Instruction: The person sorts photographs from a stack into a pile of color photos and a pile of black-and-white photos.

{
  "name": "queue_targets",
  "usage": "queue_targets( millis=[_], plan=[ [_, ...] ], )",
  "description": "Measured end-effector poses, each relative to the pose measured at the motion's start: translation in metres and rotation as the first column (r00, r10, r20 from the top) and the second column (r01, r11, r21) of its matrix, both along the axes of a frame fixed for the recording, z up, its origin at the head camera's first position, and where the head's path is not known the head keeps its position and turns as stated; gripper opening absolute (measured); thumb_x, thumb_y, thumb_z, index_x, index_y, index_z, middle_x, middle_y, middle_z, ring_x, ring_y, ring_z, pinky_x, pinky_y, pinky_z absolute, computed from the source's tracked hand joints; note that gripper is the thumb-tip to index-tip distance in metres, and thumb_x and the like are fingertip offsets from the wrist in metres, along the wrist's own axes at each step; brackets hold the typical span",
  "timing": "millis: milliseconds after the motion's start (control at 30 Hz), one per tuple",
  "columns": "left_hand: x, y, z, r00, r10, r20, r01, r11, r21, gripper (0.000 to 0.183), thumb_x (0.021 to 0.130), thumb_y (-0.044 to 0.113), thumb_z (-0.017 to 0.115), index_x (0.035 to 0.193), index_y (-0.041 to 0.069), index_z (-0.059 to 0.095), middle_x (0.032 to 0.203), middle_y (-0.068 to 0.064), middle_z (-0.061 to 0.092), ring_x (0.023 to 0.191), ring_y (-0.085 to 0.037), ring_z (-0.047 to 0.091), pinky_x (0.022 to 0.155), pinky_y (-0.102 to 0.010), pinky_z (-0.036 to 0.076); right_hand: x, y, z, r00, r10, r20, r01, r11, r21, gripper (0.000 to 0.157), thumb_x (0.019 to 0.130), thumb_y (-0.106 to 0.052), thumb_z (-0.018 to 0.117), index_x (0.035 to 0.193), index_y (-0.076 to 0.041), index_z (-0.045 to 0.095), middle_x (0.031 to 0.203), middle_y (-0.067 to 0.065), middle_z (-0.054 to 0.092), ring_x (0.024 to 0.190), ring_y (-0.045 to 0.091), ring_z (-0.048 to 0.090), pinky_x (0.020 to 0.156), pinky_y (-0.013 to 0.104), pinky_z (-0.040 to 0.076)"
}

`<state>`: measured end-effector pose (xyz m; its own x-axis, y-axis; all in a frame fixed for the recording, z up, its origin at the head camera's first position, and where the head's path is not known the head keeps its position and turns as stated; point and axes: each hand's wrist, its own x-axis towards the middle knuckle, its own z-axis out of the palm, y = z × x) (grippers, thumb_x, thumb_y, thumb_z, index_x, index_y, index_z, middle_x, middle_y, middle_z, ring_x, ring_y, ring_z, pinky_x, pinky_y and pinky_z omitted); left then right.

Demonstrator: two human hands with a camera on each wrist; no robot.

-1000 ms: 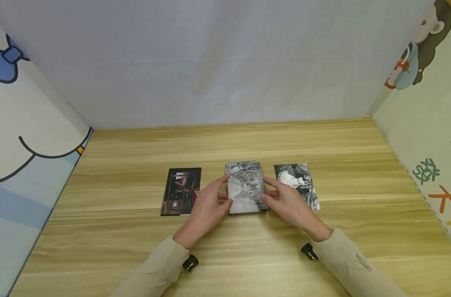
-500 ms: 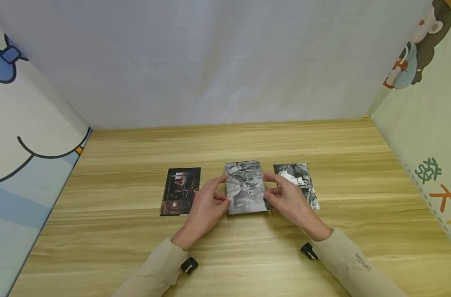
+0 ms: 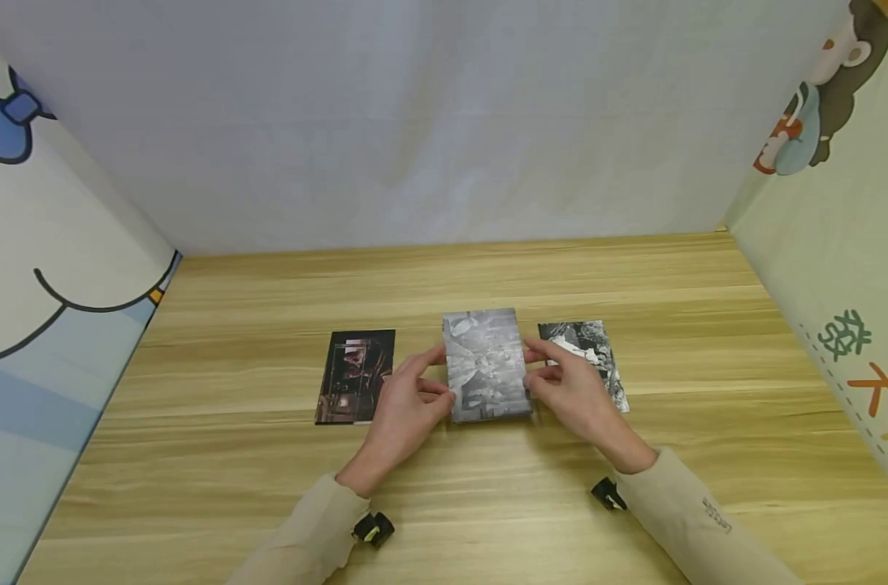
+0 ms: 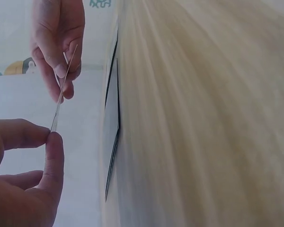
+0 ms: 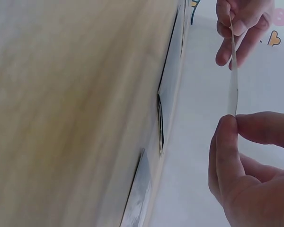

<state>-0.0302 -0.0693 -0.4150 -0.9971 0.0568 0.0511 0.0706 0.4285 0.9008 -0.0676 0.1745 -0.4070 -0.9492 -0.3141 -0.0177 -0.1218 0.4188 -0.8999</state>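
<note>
A grey black-and-white photo card (image 3: 487,366) is held up off the table between both hands, seen almost edge-on in the wrist views. At its left edge my left hand (image 3: 409,414) pinches it between thumb and fingertip. The right edge is pinched by my right hand (image 3: 578,400) in the same way. Under the raised card, the right wrist view shows a thin stack of cards (image 5: 161,125) on the table; the head view hides it. A dark colour photo card (image 3: 352,370) lies left of my left hand, partly covered by it. Beyond my right hand lies another black-and-white photo card (image 3: 604,357), partly covered.
The wood-grain table (image 3: 268,301) spreads around the cards. A pale cloth wall (image 3: 444,146) rises at its back edge, and printed panels stand on the left (image 3: 63,227) and right (image 3: 838,244). Black straps (image 3: 374,530) are at both cuffs.
The grey card, flat on its stack a second ago, has risen toward the camera and appears larger. Both hands have lifted with it; the two side cards have not moved.
</note>
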Motion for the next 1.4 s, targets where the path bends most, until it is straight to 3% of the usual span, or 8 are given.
queue_targets(
  millis=[400,767,1000,1400],
  plan=[
    [0.000,0.006,0.001,1.000,-0.014,-0.004,0.014,1.000,0.027,0.063,0.090,-0.006,0.071,0.149,-0.002,0.052,0.131,-0.017,0.061,0.096,-0.024,0.072,0.078,-0.026,0.061,0.001,0.007,-0.001,1.000,-0.015,-0.012,0.015,1.000,-0.007,0.050,0.097,0.000,0.065,0.146,0.005,0.054,0.125,0.020,0.066,0.108,0.034,0.070,0.072,0.022,0.055],
    [-0.001,0.016,0.002,0.999,-0.017,-0.038,0.019,0.997,0.073,0.063,0.088,-0.008,0.071,0.148,-0.002,0.053,0.123,-0.016,0.061,0.094,-0.025,0.071,0.078,-0.024,0.061,0.002,0.015,0.001,0.997,-0.027,-0.067,0.028,1.000,0.005,0.049,0.097,0.000,0.065,0.145,0.005,0.056,0.123,0.020,0.065,0.108,0.034,0.070,0.088,0.030,0.058],
    [-0.002,0.023,0.003,0.999,-0.030,-0.043,0.034,0.995,0.090,0.064,0.090,-0.007,0.070,0.150,0.001,0.052,0.119,-0.013,0.061,0.096,-0.024,0.070,0.079,-0.025,0.060,0.002,0.023,0.001,0.997,-0.030,-0.066,0.033,0.998,0.045,0.050,0.098,-0.001,0.065,0.147,0.002,0.055,0.122,0.019,0.064,0.109,0.035,0.069,0.089,0.035,0.059],
    [-0.005,0.036,0.002,0.997,-0.038,-0.064,0.046,0.990,0.131,0.064,0.090,-0.009,0.069,0.150,0.001,0.051,0.117,-0.013,0.061,0.096,-0.024,0.069,0.080,-0.025,0.060,0.004,0.036,0.007,0.997,-0.055,-0.060,0.057,0.998,0.033,0.050,0.098,0.001,0.064,0.148,0.000,0.055,0.119,0.019,0.064,0.109,0.035,0.068,0.084,0.019,0.056]
  ],
)
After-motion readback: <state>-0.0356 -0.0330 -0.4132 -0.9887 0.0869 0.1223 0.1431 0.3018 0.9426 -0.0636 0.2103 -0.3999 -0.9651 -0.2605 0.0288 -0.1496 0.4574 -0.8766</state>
